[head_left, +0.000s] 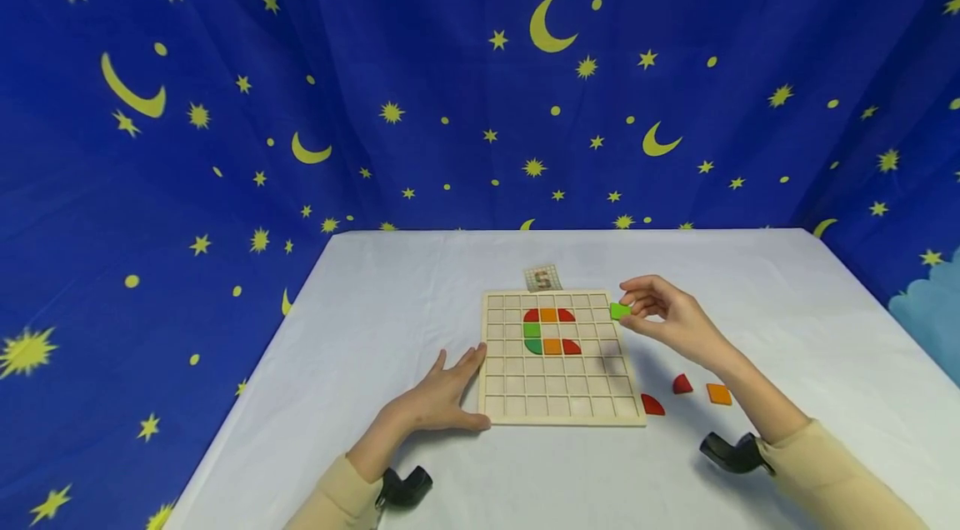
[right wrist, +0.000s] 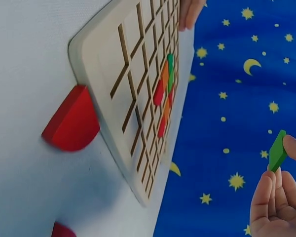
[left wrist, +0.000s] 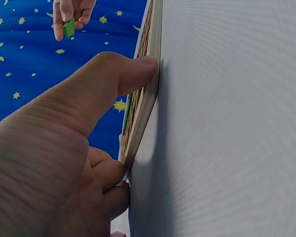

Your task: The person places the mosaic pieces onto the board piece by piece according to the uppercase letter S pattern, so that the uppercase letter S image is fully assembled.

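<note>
In the head view a wooden grid board (head_left: 517, 409) lies on the table. My left hand (head_left: 438, 397) touches its left side, thumb at the near left corner and fingers spread along the edge. The thumb (left wrist: 133, 74) presses the board's side in the left wrist view. My right hand (head_left: 675, 317) pinches a bright green square tile (head_left: 619, 311) between thumb and fingers, above the table by the board's far right corner. The same green tile (right wrist: 277, 150) shows edge-on in the right wrist view. Set in the grid are red quarter-round tiles, orange squares (head_left: 549, 315), a green square (head_left: 532, 330) and a dark green quarter-round (head_left: 533, 346).
A small card (head_left: 542, 278) with an S-shaped pattern lies beyond the board. To the right of the board are two red quarter-round tiles (head_left: 652, 405) and an orange square tile (head_left: 718, 394). A blue curtain (head_left: 450, 55) with stars and moons hangs behind the white table (head_left: 390, 280).
</note>
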{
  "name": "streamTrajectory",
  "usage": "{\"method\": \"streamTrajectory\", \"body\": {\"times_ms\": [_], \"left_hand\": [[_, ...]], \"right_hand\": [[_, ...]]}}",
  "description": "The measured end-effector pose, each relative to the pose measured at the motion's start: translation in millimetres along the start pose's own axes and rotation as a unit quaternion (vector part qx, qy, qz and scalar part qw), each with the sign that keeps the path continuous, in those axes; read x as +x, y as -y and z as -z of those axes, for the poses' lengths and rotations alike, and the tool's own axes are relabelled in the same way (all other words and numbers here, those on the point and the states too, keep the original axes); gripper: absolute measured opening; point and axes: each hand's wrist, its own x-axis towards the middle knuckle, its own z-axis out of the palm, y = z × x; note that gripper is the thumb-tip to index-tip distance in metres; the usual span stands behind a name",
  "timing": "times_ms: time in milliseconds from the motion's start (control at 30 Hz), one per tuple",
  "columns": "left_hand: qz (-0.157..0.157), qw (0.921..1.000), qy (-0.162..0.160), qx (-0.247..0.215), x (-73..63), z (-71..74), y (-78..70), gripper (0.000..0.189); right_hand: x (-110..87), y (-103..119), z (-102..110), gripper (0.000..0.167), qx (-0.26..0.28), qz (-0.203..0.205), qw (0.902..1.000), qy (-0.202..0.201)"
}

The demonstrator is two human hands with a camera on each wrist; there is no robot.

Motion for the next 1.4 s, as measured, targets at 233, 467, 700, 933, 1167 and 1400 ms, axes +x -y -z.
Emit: {"method": "streamTrajectory", "body": {"times_ms": [233, 467, 700, 933, 1167, 1400], "left_hand": [[0.001, 1.0000, 0.001, -0.004, 0.0, 0.6, -0.7, 0.107], [0.000, 1.0000, -0.001, -0.003, -0.3, -0.2, -0.5, 0.107], [0.000, 1.0000, 0.000, -0.005, 0.4, -0.4, -1.1, 0.106], [0.002, 1.0000, -0.001, 0.003, 0.0, -0.3, -1.4, 0.106], [0.004, 1.0000, 0.000, -0.001, 0.1, 0.0, -1.6, 0.107], [0.005, 1.0000, 0.000, -0.004, -0.2, -0.3, -1.2, 0.107]], "right_hand": [[7.5, 5, -10, 0.041, 0.014, 0.008, 0.9997, 0.020], [12.2, 7, -21, 0.040, 0.015, 0.010, 0.9991, 0.037], [10.4, -4, -30, 0.040, 0.009, 0.003, 0.9986, 0.053], [4.6, -14, -45, 0.041, 0.046, 0.014, 0.9947, 0.091], [4.6, -25, -56, 0.041, 0.040, 0.003, 0.9907, 0.130], [5.0, -31, -63, 0.037, -0.006, 0.005, 0.9877, 0.156]]}}
